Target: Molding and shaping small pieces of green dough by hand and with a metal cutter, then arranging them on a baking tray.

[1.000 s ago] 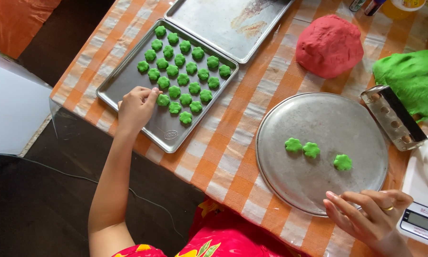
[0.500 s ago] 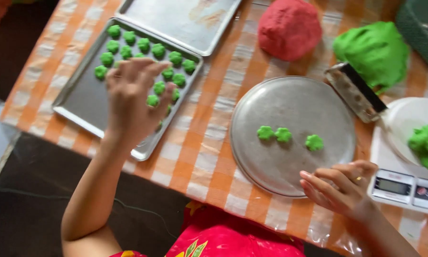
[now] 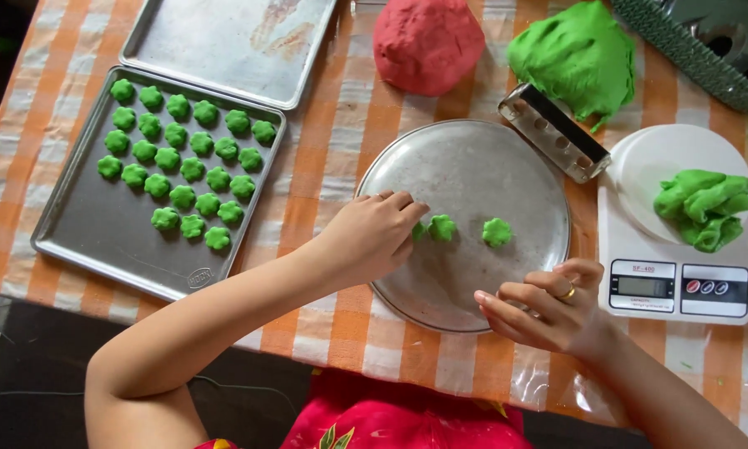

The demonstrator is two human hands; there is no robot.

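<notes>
Left hand (image 3: 372,235) reached over round metal tray (image 3: 474,166), fingers curled, tips touching leftmost green dough piece (image 3: 421,231); grip unclear, piece half hidden. Second piece (image 3: 442,227) just beyond fingertips, third (image 3: 497,232) farther right, above right hand. Right hand (image 3: 547,309) at tray's near rim, fingers loosely bent, holding nothing visible. Baking sheet (image 3: 108,241) with rows of green pieces left of left arm. Scale (image 3: 675,283) with green dough right of right hand.

left forearm stretched diagonally forward, left hand (image 3: 374,237) held palm down, fingers curled with tips pinched together, right hand (image 3: 548,312) held lower, fingers loosely bent and spread, a gold ring worn on one finger
</notes>
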